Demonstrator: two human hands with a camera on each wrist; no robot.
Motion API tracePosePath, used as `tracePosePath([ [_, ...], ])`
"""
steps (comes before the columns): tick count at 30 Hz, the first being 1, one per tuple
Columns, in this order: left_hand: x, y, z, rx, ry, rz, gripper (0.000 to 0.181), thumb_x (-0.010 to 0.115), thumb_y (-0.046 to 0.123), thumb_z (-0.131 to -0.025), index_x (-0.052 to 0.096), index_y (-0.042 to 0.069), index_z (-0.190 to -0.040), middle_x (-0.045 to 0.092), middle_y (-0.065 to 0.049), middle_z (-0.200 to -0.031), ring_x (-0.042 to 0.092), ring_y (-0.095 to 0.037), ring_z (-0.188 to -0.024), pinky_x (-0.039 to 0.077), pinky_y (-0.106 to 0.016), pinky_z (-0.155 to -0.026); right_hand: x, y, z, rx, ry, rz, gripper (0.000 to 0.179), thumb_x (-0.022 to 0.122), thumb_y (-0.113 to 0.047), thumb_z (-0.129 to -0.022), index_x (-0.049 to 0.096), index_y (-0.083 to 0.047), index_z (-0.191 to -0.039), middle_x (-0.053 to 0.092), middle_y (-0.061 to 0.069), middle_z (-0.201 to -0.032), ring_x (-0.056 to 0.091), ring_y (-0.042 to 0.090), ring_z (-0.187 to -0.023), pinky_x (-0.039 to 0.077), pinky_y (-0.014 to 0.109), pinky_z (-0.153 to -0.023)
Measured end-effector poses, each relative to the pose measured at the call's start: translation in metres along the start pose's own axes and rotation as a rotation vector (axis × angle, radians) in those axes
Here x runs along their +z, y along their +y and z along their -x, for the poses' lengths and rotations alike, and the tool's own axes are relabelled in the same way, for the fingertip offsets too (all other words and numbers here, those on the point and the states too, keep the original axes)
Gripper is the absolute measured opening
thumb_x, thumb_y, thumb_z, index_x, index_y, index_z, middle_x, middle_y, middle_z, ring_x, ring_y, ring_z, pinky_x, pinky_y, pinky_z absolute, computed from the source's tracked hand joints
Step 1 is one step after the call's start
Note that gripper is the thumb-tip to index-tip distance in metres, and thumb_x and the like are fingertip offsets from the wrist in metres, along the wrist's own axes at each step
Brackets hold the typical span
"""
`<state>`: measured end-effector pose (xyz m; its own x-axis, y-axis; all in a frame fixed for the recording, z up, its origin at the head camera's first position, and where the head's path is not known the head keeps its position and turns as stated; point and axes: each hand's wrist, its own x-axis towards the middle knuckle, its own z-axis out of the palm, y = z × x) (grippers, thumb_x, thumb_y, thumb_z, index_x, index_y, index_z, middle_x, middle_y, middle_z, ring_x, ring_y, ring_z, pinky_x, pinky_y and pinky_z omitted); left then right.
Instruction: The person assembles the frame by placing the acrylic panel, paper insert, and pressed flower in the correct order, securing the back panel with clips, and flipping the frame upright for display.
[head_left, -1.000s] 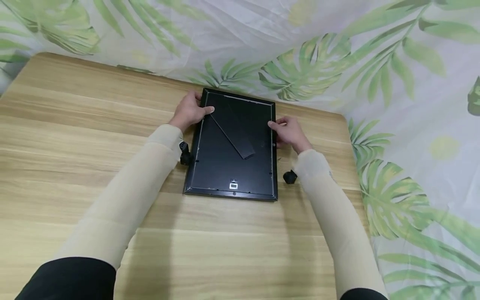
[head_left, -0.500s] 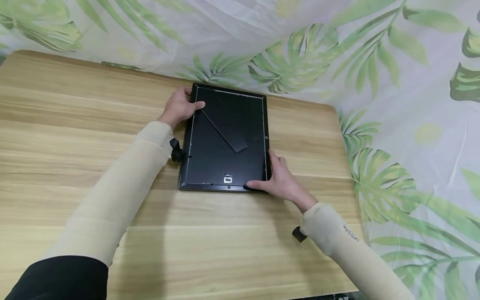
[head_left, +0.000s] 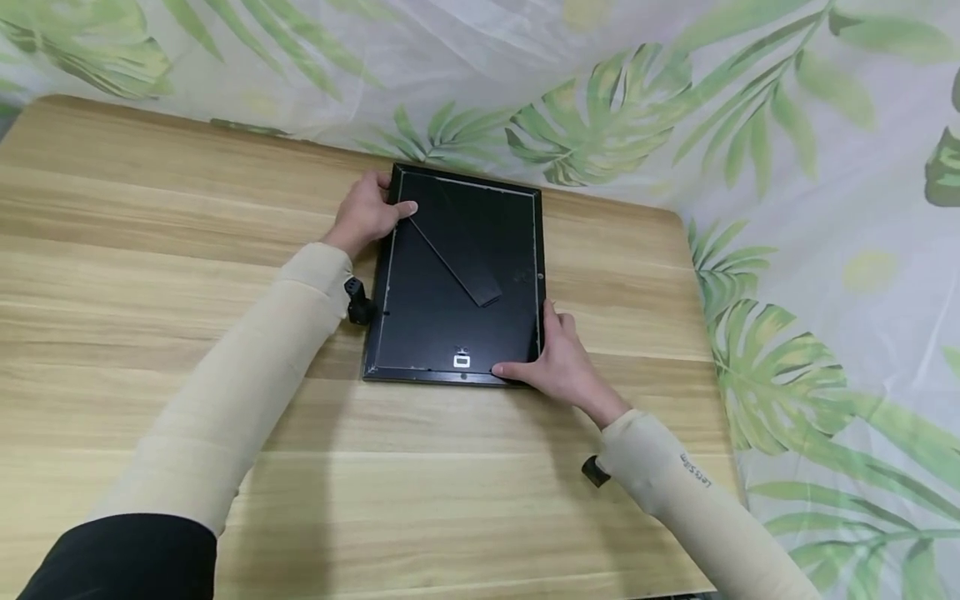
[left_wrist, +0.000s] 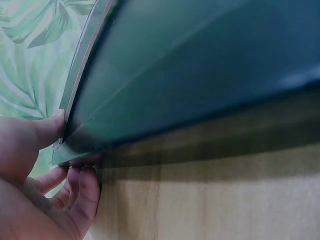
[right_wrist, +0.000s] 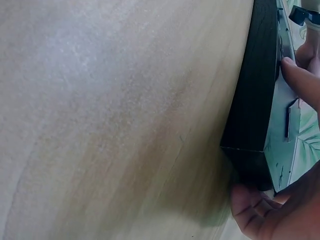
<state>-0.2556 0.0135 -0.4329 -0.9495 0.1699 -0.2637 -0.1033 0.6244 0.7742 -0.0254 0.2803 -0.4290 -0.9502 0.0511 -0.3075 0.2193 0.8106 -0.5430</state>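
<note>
A black picture frame [head_left: 442, 325] lies back side up near the table's far edge. On its back are a slanted stand leg [head_left: 468, 271] and a small metal hanger [head_left: 461, 361]. My left hand [head_left: 366, 212] grips the left edge near the far corner, thumb on top. In the left wrist view, its fingers [left_wrist: 86, 192] curl beneath the frame. At the near right corner my right hand [head_left: 562, 362] holds the frame, its thumb on the near edge. The right wrist view shows fingertips [right_wrist: 242, 202] tucked under the edge. The front face is hidden.
The wooden table [head_left: 420, 483] extends to the left and toward me. A leaf-patterned cloth [head_left: 600, 108] hangs behind it and along the right side. Small black wrist cameras sit at the left cuff [head_left: 318, 271] and right cuff [head_left: 622, 450].
My right hand has slid from the upper part of the frame's right edge down to its near right corner. The left hand keeps its grip, and the frame stays about where it was.
</note>
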Motion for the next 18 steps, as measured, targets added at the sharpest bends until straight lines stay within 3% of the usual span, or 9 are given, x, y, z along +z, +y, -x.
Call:
tracePosePath([
  [10, -0.001, 0.007, 0.001, -0.007, -0.008, -0.065, 0.064, 0.061, 0.042, -0.098, 0.038, 0.003, -0.144, 0.054, -0.018, -0.132, 0.053, -0.034, -0.114, 0.043, -0.043, -0.099, -0.005, -0.007, -0.007, 0.000, -0.015, 0.046, 0.131, 0.087, -0.058, -0.068, 0.012, 0.002, -0.157, 0.031, 0.023, -0.149, 0.043, 0.031, -0.126, 0.041, 0.044, -0.108],
  [18, 0.002, 0.005, 0.004, -0.016, -0.004, -0.078, 0.061, 0.060, 0.041, -0.099, 0.039, 0.002, -0.142, 0.049, -0.020, -0.135, 0.052, -0.036, -0.114, 0.043, -0.045, -0.099, -0.003, -0.009, -0.015, 0.032, -0.055, -0.007, 0.132, 0.091, -0.051, -0.066, 0.009, 0.003, -0.155, 0.024, 0.023, -0.152, 0.036, 0.032, -0.134, 0.034, 0.044, -0.114],
])
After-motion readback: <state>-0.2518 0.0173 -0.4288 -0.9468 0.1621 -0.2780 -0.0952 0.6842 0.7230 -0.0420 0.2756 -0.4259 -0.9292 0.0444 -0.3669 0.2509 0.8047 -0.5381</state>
